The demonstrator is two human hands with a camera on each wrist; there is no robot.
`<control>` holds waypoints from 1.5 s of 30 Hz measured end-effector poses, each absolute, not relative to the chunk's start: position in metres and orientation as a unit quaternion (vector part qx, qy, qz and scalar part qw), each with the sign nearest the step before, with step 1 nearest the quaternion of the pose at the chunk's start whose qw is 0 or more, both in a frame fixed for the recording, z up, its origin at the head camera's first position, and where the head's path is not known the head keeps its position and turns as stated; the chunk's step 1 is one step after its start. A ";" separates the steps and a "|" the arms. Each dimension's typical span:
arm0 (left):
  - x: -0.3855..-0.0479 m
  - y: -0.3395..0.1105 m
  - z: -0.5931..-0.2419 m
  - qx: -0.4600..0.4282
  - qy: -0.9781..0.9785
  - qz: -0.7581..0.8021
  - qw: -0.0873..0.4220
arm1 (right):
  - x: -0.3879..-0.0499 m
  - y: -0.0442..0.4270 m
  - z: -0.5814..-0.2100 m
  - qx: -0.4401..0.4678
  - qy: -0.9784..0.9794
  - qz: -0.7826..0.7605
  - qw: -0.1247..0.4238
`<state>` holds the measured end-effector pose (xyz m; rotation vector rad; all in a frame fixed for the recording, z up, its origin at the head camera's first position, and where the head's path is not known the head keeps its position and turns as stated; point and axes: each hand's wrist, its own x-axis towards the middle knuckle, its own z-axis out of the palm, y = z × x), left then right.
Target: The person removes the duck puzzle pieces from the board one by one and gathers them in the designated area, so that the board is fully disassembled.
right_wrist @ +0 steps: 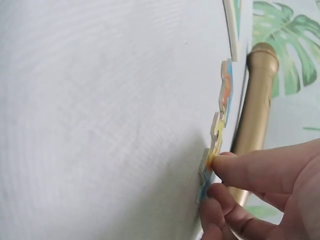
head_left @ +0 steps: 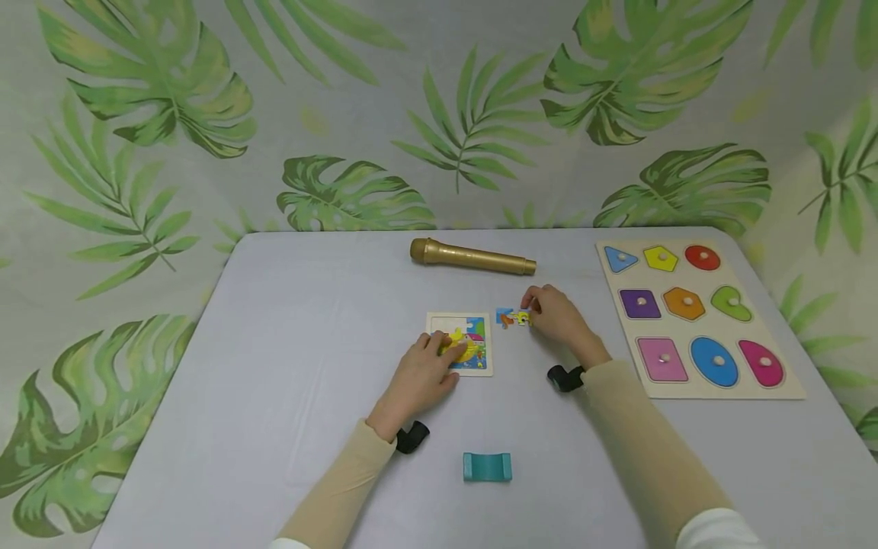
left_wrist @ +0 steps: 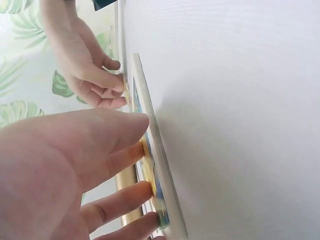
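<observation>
A small square puzzle board (head_left: pixel 484 367) with a colourful picture lies mid-table, its upper left part showing bare wood. My left hand (head_left: pixel 420 377) rests on it, fingers spread over the picture; the left wrist view shows the thumb (left_wrist: pixel 132 127) at the board's edge. Just right of the board lie loose puzzle pieces (head_left: pixel 505 316) in a row, blue, orange and yellow. My right hand (head_left: pixel 559 319) is at the row's right end; in the right wrist view its thumb and fingers pinch the end piece (right_wrist: pixel 204 167), partly hidden by them.
A gold microphone (head_left: pixel 473 257) lies behind the board and pieces. At the right is a large wooden board (head_left: pixel 700 326) with knobbed coloured shapes. A teal holder-like block (head_left: pixel 488 467) lies near the front. Behind the table hangs a leaf-patterned cloth (head_left: pixel 370 114).
</observation>
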<state>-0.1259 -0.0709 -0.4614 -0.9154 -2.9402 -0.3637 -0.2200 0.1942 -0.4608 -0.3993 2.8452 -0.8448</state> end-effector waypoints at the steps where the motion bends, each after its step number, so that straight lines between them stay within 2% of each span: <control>1: -0.126 -0.071 -0.461 -0.295 -0.949 -0.114 0.021 | -0.219 0.193 -0.460 -0.135 0.948 -0.279 0.068; 7: -0.126 -0.068 -0.464 -0.286 -0.949 -0.129 0.002 | -0.215 0.181 -0.461 -0.164 0.929 -0.328 0.046; 10: -0.126 -0.067 -0.465 -0.286 -0.946 -0.149 -0.008 | -0.211 0.166 -0.461 -0.206 0.905 -0.367 0.066; 14: -0.128 -0.065 -0.467 -0.305 -0.938 -0.161 0.006 | -0.205 0.147 -0.459 -0.244 0.887 -0.379 0.106; 22: -0.130 -0.064 -0.467 -0.317 -0.938 -0.140 0.012 | -0.202 0.131 -0.455 -0.251 0.907 -0.313 0.129; 30: -0.129 -0.060 -0.468 -0.324 -0.940 -0.094 0.049 | -0.199 0.127 -0.457 -0.257 0.912 -0.302 0.106; 45: -0.129 -0.059 -0.466 -0.325 -0.941 -0.080 0.049 | -0.197 0.131 -0.459 -0.261 0.897 -0.346 0.085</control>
